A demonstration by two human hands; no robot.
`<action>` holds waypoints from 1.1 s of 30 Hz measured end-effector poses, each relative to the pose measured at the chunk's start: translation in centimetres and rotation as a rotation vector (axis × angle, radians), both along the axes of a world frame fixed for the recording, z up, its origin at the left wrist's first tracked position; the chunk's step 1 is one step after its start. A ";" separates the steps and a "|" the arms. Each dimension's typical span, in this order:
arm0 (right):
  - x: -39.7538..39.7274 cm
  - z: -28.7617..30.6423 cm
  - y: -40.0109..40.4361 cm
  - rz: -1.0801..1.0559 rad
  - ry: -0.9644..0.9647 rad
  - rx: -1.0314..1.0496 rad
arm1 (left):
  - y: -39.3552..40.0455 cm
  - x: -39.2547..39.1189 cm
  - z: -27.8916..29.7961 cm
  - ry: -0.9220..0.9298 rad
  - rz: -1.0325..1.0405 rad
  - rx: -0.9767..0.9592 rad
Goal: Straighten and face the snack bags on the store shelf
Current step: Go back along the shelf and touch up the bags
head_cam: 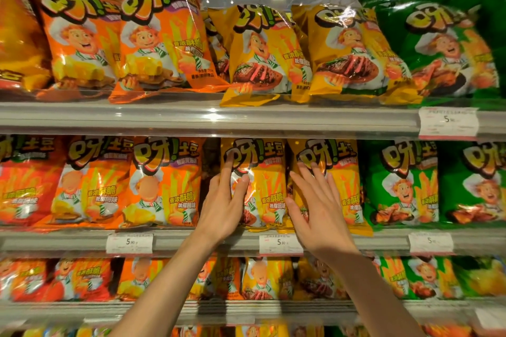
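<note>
You get bright overhead store light, glare on the glossy snack bags, and blurred, bowed frame edges.

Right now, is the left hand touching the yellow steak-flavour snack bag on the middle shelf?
Touching. The head view shows the left hand lying flat on the front of the yellow snack bag, straight fingers pressed against its foil with no gap.

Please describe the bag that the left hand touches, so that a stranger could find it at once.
Find the middle shelf, the one with three price tags on its rail. Its yellow bags stand between the orange ones and the green ones. The left hand lies flat on the left yellow bag, beside the dark gap after the orange bags.
</note>
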State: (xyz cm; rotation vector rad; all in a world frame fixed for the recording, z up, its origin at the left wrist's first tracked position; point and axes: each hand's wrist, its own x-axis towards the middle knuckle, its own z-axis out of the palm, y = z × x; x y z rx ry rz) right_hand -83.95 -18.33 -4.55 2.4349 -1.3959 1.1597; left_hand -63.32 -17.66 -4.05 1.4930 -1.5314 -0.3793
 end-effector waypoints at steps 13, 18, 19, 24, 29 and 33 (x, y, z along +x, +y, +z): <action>1.3 -3.1 5.5 0.091 -0.470 0.370 | 10.1 4.9 -1.1 0.277 0.096 -0.066; 2.3 -5.2 7.4 0.029 -0.555 0.422 | 12.8 8.7 -1.2 0.364 0.172 -0.104; 2.6 -5.5 7.5 0.029 -0.554 0.433 | 13.0 9.4 -1.0 0.373 0.174 -0.120; 7.0 -4.3 8.3 -0.114 -0.514 0.343 | 12.6 13.6 0.1 0.359 0.145 -0.196; 14.6 0.6 8.3 0.087 -0.706 0.440 | 9.4 16.8 0.9 0.209 0.128 -0.181; 19.4 3.0 4.8 0.119 -0.582 0.557 | 6.2 17.1 1.7 0.137 0.065 -0.074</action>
